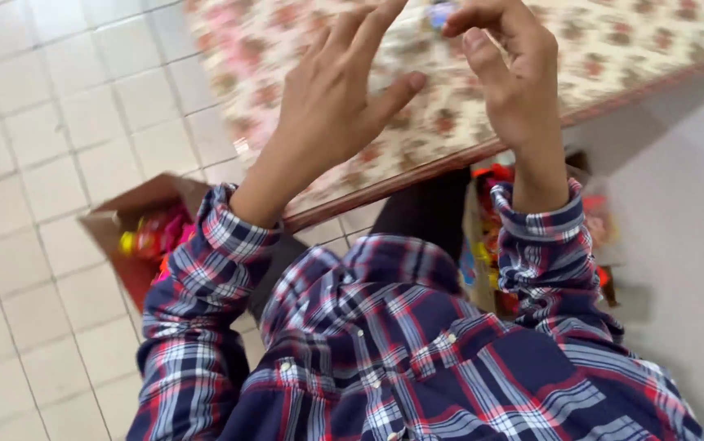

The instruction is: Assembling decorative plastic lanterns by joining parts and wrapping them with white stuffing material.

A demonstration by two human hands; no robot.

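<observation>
While my right hand (507, 73) pinches a small bluish item (440, 12) over the tabletop (613, 49), left hand (331, 106) spread empty; 2 boxes of colourful items wait.

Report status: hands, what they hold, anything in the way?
Left hand open, fingers spread over floral table. Right hand pinches small blurred bluish item. Boxes of colourful items on floor below; nothing blocking.

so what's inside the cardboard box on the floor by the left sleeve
The cardboard box holds small bright items, red, pink and yellow, blurred. The left sleeve covers the rest of its inside.
</observation>
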